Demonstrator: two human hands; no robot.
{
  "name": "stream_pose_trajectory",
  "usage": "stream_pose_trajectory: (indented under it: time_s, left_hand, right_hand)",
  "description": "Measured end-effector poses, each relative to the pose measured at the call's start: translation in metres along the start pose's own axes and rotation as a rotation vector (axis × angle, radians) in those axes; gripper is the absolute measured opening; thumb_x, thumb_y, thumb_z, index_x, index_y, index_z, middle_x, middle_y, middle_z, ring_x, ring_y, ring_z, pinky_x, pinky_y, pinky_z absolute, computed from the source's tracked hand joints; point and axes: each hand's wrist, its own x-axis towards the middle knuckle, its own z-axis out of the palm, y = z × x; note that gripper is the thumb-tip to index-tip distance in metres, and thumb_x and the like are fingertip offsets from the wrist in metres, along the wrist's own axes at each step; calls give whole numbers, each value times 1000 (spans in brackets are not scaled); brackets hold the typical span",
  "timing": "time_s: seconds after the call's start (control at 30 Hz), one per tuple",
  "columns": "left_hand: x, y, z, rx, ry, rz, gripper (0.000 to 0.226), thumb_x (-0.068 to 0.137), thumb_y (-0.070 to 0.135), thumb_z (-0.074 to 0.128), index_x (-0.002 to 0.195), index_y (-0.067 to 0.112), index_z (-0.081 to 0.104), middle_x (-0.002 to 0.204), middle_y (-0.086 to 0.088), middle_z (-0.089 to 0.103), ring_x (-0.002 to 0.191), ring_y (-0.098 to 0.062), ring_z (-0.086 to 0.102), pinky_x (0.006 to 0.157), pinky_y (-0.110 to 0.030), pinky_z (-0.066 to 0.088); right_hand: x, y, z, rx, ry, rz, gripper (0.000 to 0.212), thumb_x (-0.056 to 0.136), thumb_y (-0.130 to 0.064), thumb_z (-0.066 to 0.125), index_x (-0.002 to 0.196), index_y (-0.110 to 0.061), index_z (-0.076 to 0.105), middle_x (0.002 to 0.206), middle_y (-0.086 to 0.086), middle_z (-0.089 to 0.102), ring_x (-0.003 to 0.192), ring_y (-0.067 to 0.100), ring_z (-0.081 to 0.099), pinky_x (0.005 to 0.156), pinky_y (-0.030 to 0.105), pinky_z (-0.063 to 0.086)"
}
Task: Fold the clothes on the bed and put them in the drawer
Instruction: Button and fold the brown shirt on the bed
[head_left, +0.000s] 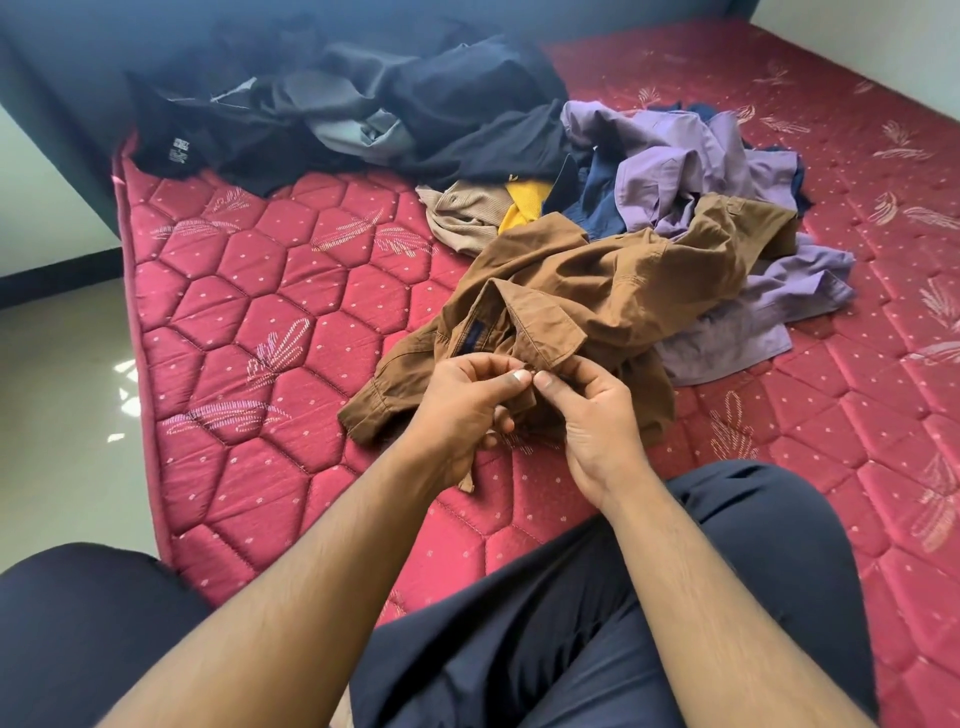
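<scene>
A crumpled brown shirt (597, 291) lies on the red quilted mattress (270, 322), its collar turned toward me. My left hand (462, 405) and my right hand (592, 415) meet just below the collar, each pinching the shirt's front edge between thumb and fingers. Behind the brown shirt lies a heap of clothes: a purple shirt (691, 161), a navy garment (597, 208), a yellow piece (524, 205) and a beige one (467, 213). Black and grey clothes (363, 114) are piled at the far end. No drawer is in view.
My legs in dark trousers (571, 613) rest on the mattress near its front. The mattress's left edge (140, 332) drops to a pale tiled floor (57, 415). A dark headboard (130, 47) runs along the far side.
</scene>
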Motion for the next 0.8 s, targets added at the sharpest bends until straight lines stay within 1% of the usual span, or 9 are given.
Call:
stream_pose_trajectory:
  time_s: [0.1, 0.23, 0.37, 0.47, 0.53, 0.57, 0.63, 0.7, 0.8]
  left_hand:
    - [0, -7, 7, 32, 35, 70, 2, 95, 6, 62, 97, 5, 63, 70, -11, 60, 39, -6, 42, 32, -13, 27]
    - [4, -10, 14, 14, 56, 77, 7, 98, 5, 58, 92, 9, 60, 72, -13, 55, 38, -5, 41, 32, -13, 27]
    - [5, -2, 10, 12, 42, 55, 2, 94, 5, 64, 94, 5, 62, 71, -12, 59, 38, -4, 48, 32, -13, 32]
    - [9, 6, -1, -53, 43, 93, 26, 84, -5, 71, 105, 0, 55, 70, -6, 58, 51, -12, 66, 44, -24, 52]
    - [15, 9, -12, 73, 37, 150, 49, 76, -3, 80, 115, 8, 54, 78, -4, 53, 59, -12, 65, 51, -34, 58]
    - [19, 12, -16, 193, 26, 199, 53, 72, -1, 84, 116, 13, 58, 81, -2, 53, 63, -10, 63, 53, -33, 58]
    - [24, 21, -20, 408, -16, 297, 43, 71, 3, 86, 108, 14, 67, 80, -1, 60, 64, -5, 59, 57, -25, 54]
    - [27, 30, -22, 526, -53, 355, 27, 71, 10, 87, 94, 10, 72, 76, -4, 67, 64, -11, 59, 61, -28, 50]
    - [26, 38, -21, 572, -105, 375, 21, 73, 12, 86, 75, 1, 69, 62, -8, 61, 53, -15, 53, 49, -25, 42]
  right_hand:
    - [-2, -1, -1, 120, 20, 74, 14, 85, 4, 66, 86, -8, 73, 91, 17, 71, 92, 33, 66, 98, 56, 49]
    - [-4, -1, 0, 134, 49, 41, 15, 81, 5, 69, 81, -9, 74, 89, 19, 71, 89, 34, 66, 94, 57, 48]
    - [-3, -7, 0, 12, 23, -71, 16, 82, 6, 69, 90, -7, 74, 88, 12, 75, 85, 24, 71, 82, 38, 57]
    - [-3, -10, -1, -79, -9, -152, 21, 80, 8, 71, 93, -8, 74, 87, 4, 76, 84, 16, 72, 75, 25, 56]
    - [-4, -11, -1, -139, -30, -188, 20, 80, 7, 72, 92, -10, 74, 84, 0, 76, 82, 13, 72, 73, 22, 55]
    - [-4, -12, -2, -167, -37, -205, 20, 80, 6, 72, 91, -10, 74, 83, -1, 76, 81, 12, 72, 72, 22, 55]
    - [-3, -13, -2, -194, -44, -226, 19, 81, 5, 73, 89, -12, 75, 82, -2, 76, 80, 11, 71, 72, 22, 55]
    - [-2, -13, -3, -182, -45, -230, 22, 81, 5, 72, 90, -16, 75, 84, -1, 76, 82, 12, 71, 75, 23, 55]
    - [-1, -12, -3, -128, -24, -204, 23, 85, 5, 68, 95, -15, 72, 86, 0, 76, 85, 14, 70, 79, 26, 56]
